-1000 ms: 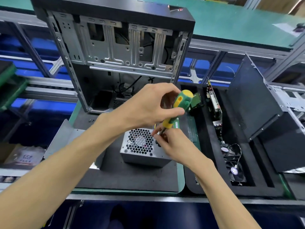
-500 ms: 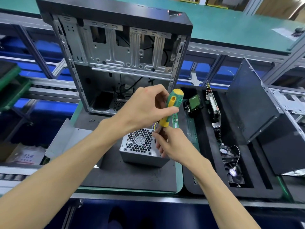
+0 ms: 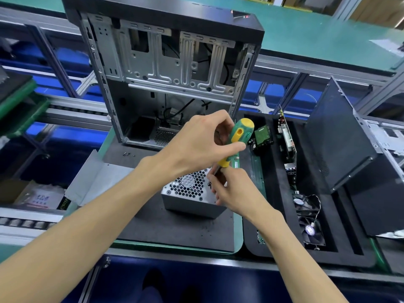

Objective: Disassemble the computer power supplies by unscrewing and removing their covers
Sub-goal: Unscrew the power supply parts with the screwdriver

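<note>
One bent grey metal sheet (image 3: pixel 96 180) lies at the left, on the edge of the dark foam mat (image 3: pixel 175 232) that covers the desk. One open computer case (image 3: pixel 166 68) stands upright at the far side of that mat, its bare metal frame facing the viewer. One power supply (image 3: pixel 190 193) sits on the mat near its middle, just in front of the case: a small grey metal box with a honeycomb fan grille on top and plain sides, its cover on. Two hands work over it. The left hand (image 3: pixel 196 143) is curled round the handle of one green and yellow screwdriver (image 3: pixel 236 141), which slants down toward the right far corner of the box. The right hand (image 3: pixel 231 189) lies against that corner with fingertips pinched round the screwdriver's shaft; the tip itself is hidden, so it probably sits on a screw there. To the right, one black tray (image 3: pixel 341 254) holds two circuit boards standing on edge and two small fans (image 3: pixel 306 217) near its front. One black case panel (image 3: pixel 336 136) leans at the far right.
</note>
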Action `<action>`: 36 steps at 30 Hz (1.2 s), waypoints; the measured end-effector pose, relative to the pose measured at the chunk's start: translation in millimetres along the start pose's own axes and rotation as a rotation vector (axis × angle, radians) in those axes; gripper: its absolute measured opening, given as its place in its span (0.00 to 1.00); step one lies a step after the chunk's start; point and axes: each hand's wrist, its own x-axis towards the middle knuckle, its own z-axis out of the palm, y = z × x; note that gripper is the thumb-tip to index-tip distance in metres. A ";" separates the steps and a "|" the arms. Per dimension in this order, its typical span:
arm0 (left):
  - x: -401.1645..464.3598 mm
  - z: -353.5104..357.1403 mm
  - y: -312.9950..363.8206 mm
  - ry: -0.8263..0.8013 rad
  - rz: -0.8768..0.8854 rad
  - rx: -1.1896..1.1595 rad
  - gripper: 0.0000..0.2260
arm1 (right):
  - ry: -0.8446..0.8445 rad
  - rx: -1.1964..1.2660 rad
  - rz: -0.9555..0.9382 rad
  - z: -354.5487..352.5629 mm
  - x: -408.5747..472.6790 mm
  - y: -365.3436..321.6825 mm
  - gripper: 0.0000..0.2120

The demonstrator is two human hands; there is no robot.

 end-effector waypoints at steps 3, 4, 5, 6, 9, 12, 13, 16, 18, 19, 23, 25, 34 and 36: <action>-6.6 -6.9 -1.3 -0.015 0.023 -0.018 0.14 | 0.058 -0.150 -0.086 3.0 0.4 -2.1 0.07; -7.9 -9.5 -0.5 -0.028 0.037 -0.026 0.16 | 0.071 -0.165 -0.098 3.5 1.0 -3.4 0.05; -8.5 -12.1 1.5 -0.050 0.056 -0.025 0.17 | 0.070 -0.165 -0.095 3.5 1.4 -5.0 0.03; -8.5 -15.1 3.7 -0.076 0.086 0.022 0.18 | 0.060 -0.161 -0.088 3.7 1.9 -6.2 0.03; -10.6 -20.0 7.2 -0.025 0.269 0.499 0.19 | 0.002 -0.183 -0.083 2.2 1.3 -9.3 0.02; -15.3 -14.5 21.1 0.076 0.229 0.778 0.22 | 0.014 -0.170 -0.082 0.5 0.4 -11.1 0.09; -16.4 -11.3 24.5 0.082 0.190 0.834 0.24 | 0.032 -0.164 -0.077 0.9 -0.7 -12.4 0.13; -18.3 -10.7 32.1 -0.014 0.266 0.751 0.20 | 0.020 -0.129 -0.082 -2.5 -1.0 -17.3 0.14; -19.2 -20.7 41.5 -0.256 0.341 0.520 0.11 | -0.054 -0.147 -0.106 -5.6 1.4 -17.8 0.13; -18.8 -25.9 45.2 -0.349 0.359 0.469 0.11 | -0.082 -0.162 -0.109 -8.2 3.6 -16.9 0.12; -10.0 -18.9 57.3 -0.262 0.322 0.917 0.10 | -0.060 -0.053 -0.188 -16.4 5.7 -24.0 0.07; -5.8 -9.8 63.2 -0.174 0.188 1.096 0.22 | 0.024 0.024 -0.211 -14.8 5.1 -26.0 0.08; -2.0 -22.0 48.9 -0.427 0.199 0.528 0.11 | 0.013 0.106 -0.080 -7.8 16.1 -9.6 0.15; -3.0 -25.5 37.1 -0.218 0.123 0.246 0.08 | 0.026 0.187 -0.065 -9.0 15.0 -7.4 0.12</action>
